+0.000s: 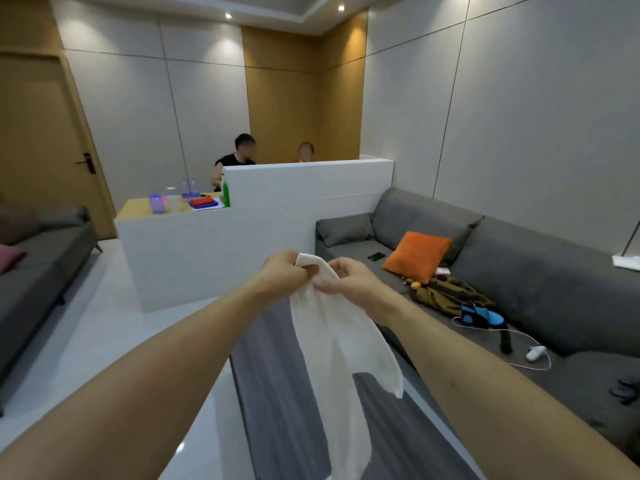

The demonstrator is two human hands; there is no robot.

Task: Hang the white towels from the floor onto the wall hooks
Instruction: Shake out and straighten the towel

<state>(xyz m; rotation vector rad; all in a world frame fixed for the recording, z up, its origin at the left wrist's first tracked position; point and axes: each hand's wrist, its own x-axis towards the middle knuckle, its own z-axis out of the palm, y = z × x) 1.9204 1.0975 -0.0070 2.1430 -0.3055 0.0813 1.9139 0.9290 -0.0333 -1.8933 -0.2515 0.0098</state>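
Both hands, left hand [282,271] and right hand [348,277], pinch the soft white towel's [332,341] bunched top edge; its limp cloth hangs free above the striped grey rug [273,358].

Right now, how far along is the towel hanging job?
One white towel is off the floor: the left hand and the right hand both pinch its top edge, and the rest hangs over the grey rug. No wall hooks or other towels are in view, so hanging it is still to do.

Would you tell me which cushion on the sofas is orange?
The orange cushion leaning on the right sofa's backrest; the others are grey and pink.
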